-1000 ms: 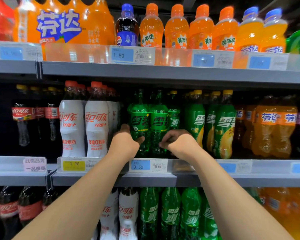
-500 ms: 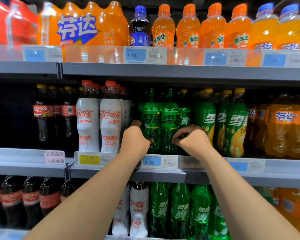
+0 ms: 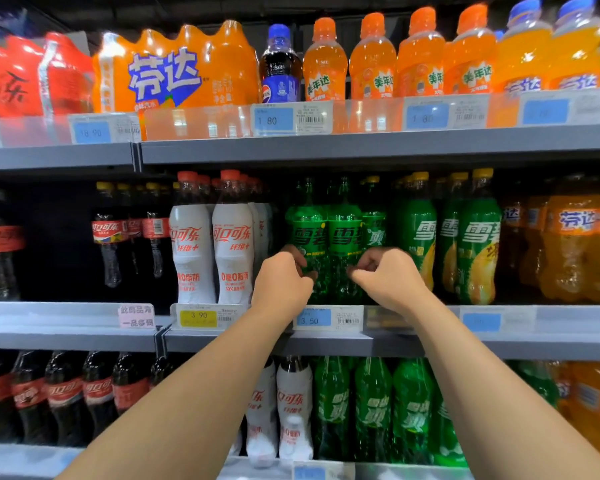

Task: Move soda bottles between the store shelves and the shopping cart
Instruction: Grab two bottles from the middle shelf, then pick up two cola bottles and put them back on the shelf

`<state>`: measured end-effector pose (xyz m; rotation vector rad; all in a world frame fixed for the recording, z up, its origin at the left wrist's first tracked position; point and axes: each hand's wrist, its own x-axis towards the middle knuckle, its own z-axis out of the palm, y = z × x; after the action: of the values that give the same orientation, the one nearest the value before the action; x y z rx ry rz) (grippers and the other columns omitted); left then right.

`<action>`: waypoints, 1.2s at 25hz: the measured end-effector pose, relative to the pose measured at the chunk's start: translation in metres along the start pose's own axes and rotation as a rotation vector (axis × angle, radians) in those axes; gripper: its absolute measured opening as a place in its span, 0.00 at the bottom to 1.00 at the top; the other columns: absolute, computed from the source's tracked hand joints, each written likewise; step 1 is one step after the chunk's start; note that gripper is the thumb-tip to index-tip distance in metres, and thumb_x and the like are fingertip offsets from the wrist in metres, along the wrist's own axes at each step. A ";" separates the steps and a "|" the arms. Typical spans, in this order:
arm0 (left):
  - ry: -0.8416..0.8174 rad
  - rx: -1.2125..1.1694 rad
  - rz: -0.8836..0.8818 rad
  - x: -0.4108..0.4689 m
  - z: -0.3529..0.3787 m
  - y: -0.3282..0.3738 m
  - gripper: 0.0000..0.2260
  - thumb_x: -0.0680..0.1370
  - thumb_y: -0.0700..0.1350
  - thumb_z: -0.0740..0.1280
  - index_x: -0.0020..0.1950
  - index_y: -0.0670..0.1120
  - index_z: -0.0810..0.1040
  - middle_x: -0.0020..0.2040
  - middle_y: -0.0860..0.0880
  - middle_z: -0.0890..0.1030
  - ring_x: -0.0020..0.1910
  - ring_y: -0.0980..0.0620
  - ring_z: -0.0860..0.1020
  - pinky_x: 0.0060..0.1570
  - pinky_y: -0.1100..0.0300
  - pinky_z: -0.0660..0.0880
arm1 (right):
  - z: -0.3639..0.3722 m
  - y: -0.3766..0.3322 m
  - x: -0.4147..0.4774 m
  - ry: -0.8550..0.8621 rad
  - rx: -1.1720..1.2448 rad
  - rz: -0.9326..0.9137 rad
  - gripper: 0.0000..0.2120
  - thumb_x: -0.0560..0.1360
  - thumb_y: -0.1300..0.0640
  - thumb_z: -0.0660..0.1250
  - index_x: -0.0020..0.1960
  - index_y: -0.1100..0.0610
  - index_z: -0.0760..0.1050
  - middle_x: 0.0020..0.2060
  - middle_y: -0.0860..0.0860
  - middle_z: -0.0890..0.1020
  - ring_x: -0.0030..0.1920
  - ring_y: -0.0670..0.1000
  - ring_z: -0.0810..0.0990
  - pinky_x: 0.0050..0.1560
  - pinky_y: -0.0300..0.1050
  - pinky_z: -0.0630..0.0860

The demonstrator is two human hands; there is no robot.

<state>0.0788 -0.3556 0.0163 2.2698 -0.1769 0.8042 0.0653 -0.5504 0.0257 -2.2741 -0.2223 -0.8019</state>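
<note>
Evidently one Sprite bottle (image 3: 307, 237) is clasped by the left hand (image 3: 281, 284), its neighbour (image 3: 343, 237) by the right hand (image 3: 390, 280); lifting out is due.

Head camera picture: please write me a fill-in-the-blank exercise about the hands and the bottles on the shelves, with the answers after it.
The left hand and the right hand reach to the ___ shelf.
The left bottle and the right bottle, which they grip, are both ___.
The blue price tag between the wrists reads ___.
The white bottles beside the left hand have ___ caps.
Answers: middle; green; 3.50; red.
</note>
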 end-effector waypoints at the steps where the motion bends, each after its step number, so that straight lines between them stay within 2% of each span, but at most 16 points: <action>1: -0.020 0.014 0.028 -0.005 -0.003 0.003 0.07 0.75 0.49 0.72 0.43 0.53 0.74 0.37 0.53 0.79 0.38 0.53 0.78 0.33 0.61 0.70 | -0.002 -0.004 -0.003 0.027 0.007 -0.003 0.10 0.73 0.51 0.74 0.35 0.51 0.78 0.25 0.45 0.77 0.26 0.40 0.74 0.25 0.30 0.66; 3: -0.067 -0.002 0.117 -0.016 -0.009 0.007 0.05 0.76 0.50 0.69 0.45 0.52 0.75 0.41 0.53 0.79 0.42 0.51 0.79 0.38 0.57 0.73 | -0.010 -0.015 -0.014 0.088 0.063 -0.023 0.07 0.75 0.53 0.72 0.38 0.51 0.78 0.30 0.45 0.80 0.32 0.42 0.77 0.31 0.31 0.68; 5: -0.073 -0.086 0.266 -0.030 -0.018 0.008 0.07 0.78 0.50 0.69 0.52 0.50 0.76 0.48 0.53 0.77 0.45 0.54 0.77 0.45 0.56 0.75 | -0.020 -0.027 -0.033 0.096 0.165 -0.063 0.02 0.76 0.54 0.71 0.48 0.50 0.79 0.43 0.42 0.82 0.45 0.39 0.80 0.43 0.32 0.72; 7: -0.031 -0.166 0.405 -0.046 -0.032 0.004 0.12 0.78 0.48 0.70 0.61 0.48 0.75 0.55 0.53 0.76 0.51 0.57 0.76 0.52 0.60 0.75 | -0.028 -0.039 -0.058 0.046 0.225 -0.112 0.09 0.77 0.56 0.70 0.57 0.48 0.77 0.54 0.38 0.80 0.58 0.35 0.76 0.54 0.32 0.74; 9: -0.017 -0.174 0.481 -0.064 -0.055 -0.005 0.18 0.79 0.49 0.69 0.67 0.47 0.74 0.61 0.52 0.76 0.59 0.57 0.74 0.59 0.62 0.72 | -0.032 -0.057 -0.085 -0.011 0.264 -0.141 0.14 0.78 0.57 0.70 0.63 0.47 0.75 0.60 0.37 0.77 0.63 0.33 0.73 0.60 0.32 0.73; 13: -0.023 -0.100 0.522 -0.101 -0.118 -0.037 0.22 0.80 0.49 0.67 0.74 0.46 0.71 0.71 0.51 0.74 0.70 0.53 0.70 0.69 0.61 0.65 | -0.025 -0.099 -0.138 -0.057 0.289 -0.184 0.17 0.79 0.55 0.69 0.66 0.45 0.74 0.64 0.35 0.75 0.67 0.34 0.71 0.64 0.33 0.71; 16: -0.031 -0.049 0.518 -0.139 -0.173 -0.074 0.24 0.80 0.51 0.66 0.75 0.48 0.69 0.72 0.54 0.72 0.73 0.57 0.67 0.70 0.67 0.60 | -0.011 -0.138 -0.181 -0.105 0.335 -0.195 0.18 0.79 0.54 0.70 0.65 0.40 0.73 0.63 0.31 0.74 0.67 0.34 0.71 0.63 0.30 0.71; 19: -0.054 -0.031 0.494 -0.181 -0.232 -0.118 0.24 0.80 0.56 0.64 0.75 0.52 0.68 0.70 0.60 0.71 0.72 0.62 0.67 0.69 0.68 0.62 | 0.007 -0.182 -0.221 -0.112 0.368 -0.204 0.20 0.77 0.52 0.71 0.65 0.38 0.72 0.62 0.29 0.74 0.66 0.35 0.73 0.62 0.28 0.72; 22: -0.059 -0.052 0.429 -0.220 -0.294 -0.160 0.23 0.78 0.57 0.63 0.73 0.53 0.70 0.67 0.62 0.73 0.69 0.63 0.70 0.68 0.67 0.66 | 0.032 -0.228 -0.258 -0.140 0.446 -0.188 0.19 0.76 0.49 0.72 0.64 0.36 0.73 0.61 0.29 0.75 0.66 0.35 0.73 0.60 0.30 0.73; 24: -0.045 -0.031 0.370 -0.246 -0.334 -0.189 0.23 0.78 0.57 0.64 0.72 0.51 0.71 0.67 0.59 0.75 0.68 0.61 0.72 0.67 0.63 0.69 | 0.054 -0.259 -0.281 -0.191 0.477 -0.210 0.18 0.76 0.47 0.72 0.64 0.36 0.73 0.62 0.32 0.76 0.67 0.37 0.73 0.61 0.32 0.73; 27: -0.041 0.003 0.298 -0.283 -0.387 -0.230 0.22 0.78 0.54 0.66 0.71 0.49 0.72 0.65 0.56 0.76 0.66 0.59 0.75 0.64 0.58 0.73 | 0.092 -0.302 -0.313 -0.289 0.500 -0.240 0.17 0.76 0.43 0.70 0.64 0.36 0.73 0.64 0.35 0.76 0.67 0.41 0.74 0.63 0.41 0.74; 30: -0.022 0.020 0.176 -0.325 -0.433 -0.276 0.19 0.78 0.52 0.67 0.68 0.51 0.73 0.60 0.60 0.77 0.61 0.60 0.77 0.60 0.60 0.74 | 0.131 -0.335 -0.338 -0.372 0.533 -0.254 0.16 0.78 0.44 0.69 0.64 0.38 0.74 0.64 0.38 0.77 0.69 0.42 0.74 0.65 0.50 0.75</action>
<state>-0.3015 0.1039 -0.0986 2.3055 -0.3852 0.8740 -0.2632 -0.1922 -0.0626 -1.8801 -0.8090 -0.3678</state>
